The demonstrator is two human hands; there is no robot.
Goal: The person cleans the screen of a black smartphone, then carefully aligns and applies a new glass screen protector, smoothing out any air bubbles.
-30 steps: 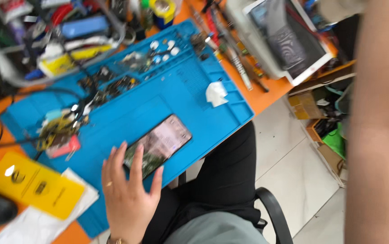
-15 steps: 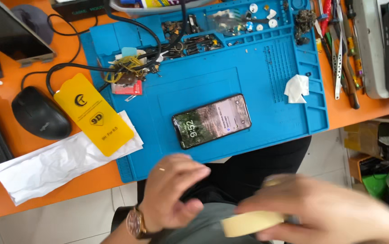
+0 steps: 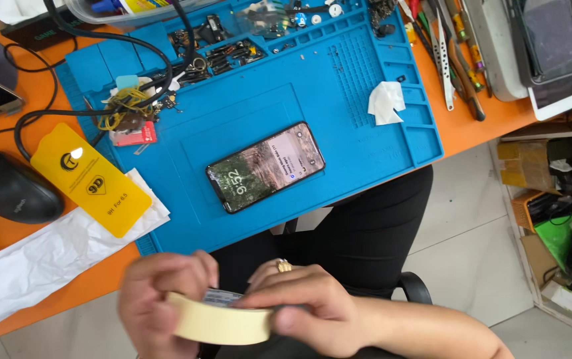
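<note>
Hands: both hold a roll of pale cream masking tape (image 3: 223, 324) low in the view, over the person's lap and in front of the desk edge.
Left hand (image 3: 160, 299): blurred, fingers curled around the left side of the roll, gripping it.
Right hand (image 3: 309, 309): clasps the right side of the roll, thumb against its outer face, fingers over the top; a gold ring (image 3: 283, 266) sits on one finger.
Phone (image 3: 265, 167): lies flat near the middle of the blue work mat (image 3: 339, 113), screen lit and facing up, turned at a slant, well apart from both hands.
Mat's far edge: small compartments filled with dark parts and screws; a tangle of yellow wire (image 3: 123, 110) sits at its left end.
White tissue scrap (image 3: 385, 103): on the mat's right side.
Yellow screen-protector package (image 3: 90, 179): left of the mat, resting on crumpled white paper (image 3: 47, 256).
Black mouse (image 3: 15, 188): on the orange desk (image 3: 485, 129), left of the package.
Hand tools (image 3: 455, 56): laid out on the desk to the right of the mat.
</note>
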